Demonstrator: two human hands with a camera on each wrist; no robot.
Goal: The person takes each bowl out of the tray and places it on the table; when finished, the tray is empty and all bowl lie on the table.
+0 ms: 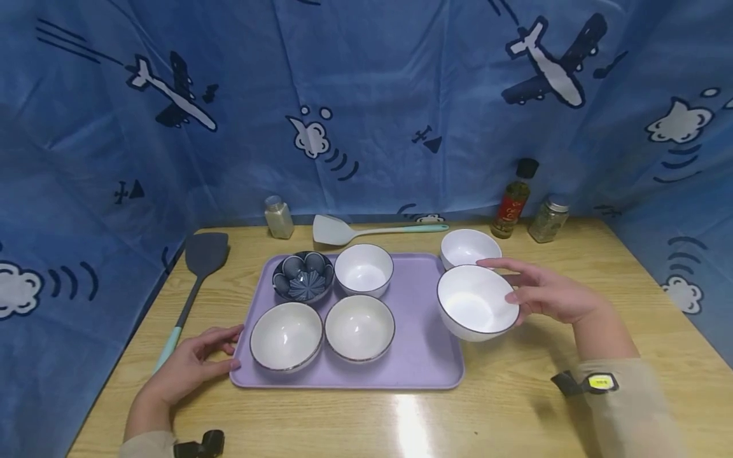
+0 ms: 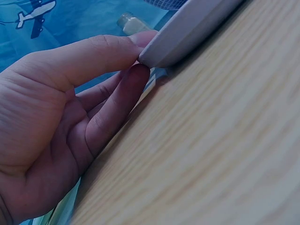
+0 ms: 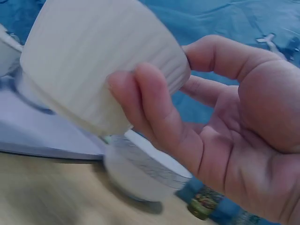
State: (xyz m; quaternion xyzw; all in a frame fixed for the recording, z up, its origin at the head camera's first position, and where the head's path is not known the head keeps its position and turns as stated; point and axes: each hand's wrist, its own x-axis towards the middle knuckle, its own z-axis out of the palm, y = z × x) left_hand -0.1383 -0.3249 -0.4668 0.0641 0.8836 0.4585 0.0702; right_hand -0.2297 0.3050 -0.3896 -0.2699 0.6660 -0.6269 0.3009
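My right hand [image 1: 552, 294] holds a white bowl [image 1: 478, 302] with a dark rim, raised over the tray's right edge and tipped slightly. Ridges run along the outside of this bowl [image 3: 98, 56] in the right wrist view, with fingers beneath it and the thumb near the rim. At the lower left corner of the lilac tray [image 1: 420, 375], my left hand [image 1: 197, 362] pinches the edge between thumb and fingers. On the tray stand two cream bowls [image 1: 286, 337], a white bowl [image 1: 364, 270] and a dark blue petal-patterned bowl [image 1: 303, 278].
Another white bowl [image 1: 471, 248] stands off the tray's upper right corner. Behind lie a white spatula [image 1: 335, 231], a shaker jar [image 1: 279, 217], a sauce bottle [image 1: 511, 202] and a spice jar [image 1: 549, 219]. A dark turner [image 1: 206, 254] lies left. Blue printed cloth [image 1: 366, 127] hangs behind.
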